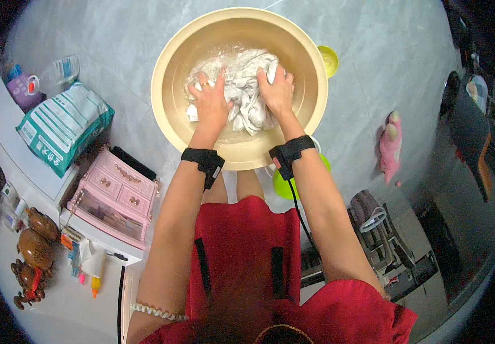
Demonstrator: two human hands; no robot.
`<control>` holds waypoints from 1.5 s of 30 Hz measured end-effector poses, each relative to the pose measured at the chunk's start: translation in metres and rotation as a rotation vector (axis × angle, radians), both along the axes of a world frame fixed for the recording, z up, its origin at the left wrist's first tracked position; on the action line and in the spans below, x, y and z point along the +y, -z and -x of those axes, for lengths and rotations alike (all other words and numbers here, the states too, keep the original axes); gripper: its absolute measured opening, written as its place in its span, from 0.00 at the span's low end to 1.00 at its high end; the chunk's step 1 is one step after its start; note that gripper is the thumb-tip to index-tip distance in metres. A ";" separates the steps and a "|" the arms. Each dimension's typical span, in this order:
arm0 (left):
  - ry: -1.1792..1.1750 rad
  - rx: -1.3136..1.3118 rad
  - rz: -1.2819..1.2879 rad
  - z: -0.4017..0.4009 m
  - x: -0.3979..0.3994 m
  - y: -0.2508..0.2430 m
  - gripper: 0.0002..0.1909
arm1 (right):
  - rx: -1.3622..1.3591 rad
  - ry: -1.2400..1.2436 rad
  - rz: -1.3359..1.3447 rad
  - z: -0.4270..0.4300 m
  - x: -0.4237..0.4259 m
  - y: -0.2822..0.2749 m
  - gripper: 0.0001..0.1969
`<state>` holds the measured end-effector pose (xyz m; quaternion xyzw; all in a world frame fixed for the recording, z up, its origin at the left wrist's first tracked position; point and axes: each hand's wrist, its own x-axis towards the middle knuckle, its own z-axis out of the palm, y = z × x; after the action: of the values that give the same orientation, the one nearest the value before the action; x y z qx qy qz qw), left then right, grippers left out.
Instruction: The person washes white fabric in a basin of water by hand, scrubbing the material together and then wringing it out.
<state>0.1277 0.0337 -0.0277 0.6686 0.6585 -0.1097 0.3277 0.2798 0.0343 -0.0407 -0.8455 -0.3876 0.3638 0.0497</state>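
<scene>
A wet, crumpled white cloth (249, 96) lies in shallow, bubbly water inside a round beige plastic basin (239, 159). My left hand (213, 103), with a ring on one finger, grips the cloth's left part, its fingers spread and white fabric bulging between them. On the right side of the basin, my right hand (277, 90) has a fold of the same cloth bunched between thumb and fingers. Some fingertips are hidden by the fabric. Both wrists carry black straps with small box-shaped devices, and a cable runs from the right one.
Beside the basin are a yellow-green round container (328, 62) and a bright green one (285, 185). A pink plush toy (390, 146) lies on the grey floor (359, 99). Leftward stand a teal-and-white bag (64, 129), a pink drawer box (116, 193) and a purple bottle (24, 91).
</scene>
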 end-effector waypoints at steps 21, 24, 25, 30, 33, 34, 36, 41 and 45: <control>-0.072 -0.794 -0.311 -0.025 -0.046 -0.106 0.22 | 1.627 0.886 0.012 0.010 0.002 -0.069 0.31; -0.072 -0.686 -0.416 -0.034 -0.047 -0.109 0.18 | 1.751 0.861 0.045 0.010 -0.001 -0.083 0.30; -0.100 -0.656 -0.461 -0.038 -0.046 -0.110 0.16 | 1.785 0.865 0.035 0.012 -0.001 -0.085 0.30; -0.147 -0.611 -0.610 -0.044 -0.042 -0.103 0.14 | 1.686 0.837 0.063 0.011 -0.002 -0.086 0.26; -0.123 -0.574 -0.664 -0.041 -0.038 -0.096 0.13 | 1.477 0.785 -0.019 0.022 -0.001 -0.106 0.21; -0.117 -0.583 -0.645 -0.039 -0.036 -0.095 0.13 | 1.387 0.763 -0.057 0.023 -0.003 -0.103 0.20; -0.107 -0.608 -0.624 -0.040 -0.031 -0.092 0.13 | 1.304 0.731 -0.120 0.013 -0.011 -0.080 0.17; -0.236 -0.590 -0.395 -0.012 -0.016 -0.075 0.14 | 0.865 0.633 0.039 0.008 -0.006 -0.071 0.17; -0.246 -0.634 -0.309 0.035 -0.007 -0.068 0.13 | 0.607 0.181 -0.282 -0.008 -0.012 -0.089 0.19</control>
<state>0.0928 0.0264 0.0403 0.6267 0.6087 0.2437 0.4211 0.2879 0.0225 0.0486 -0.7144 -0.3252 0.5357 0.3113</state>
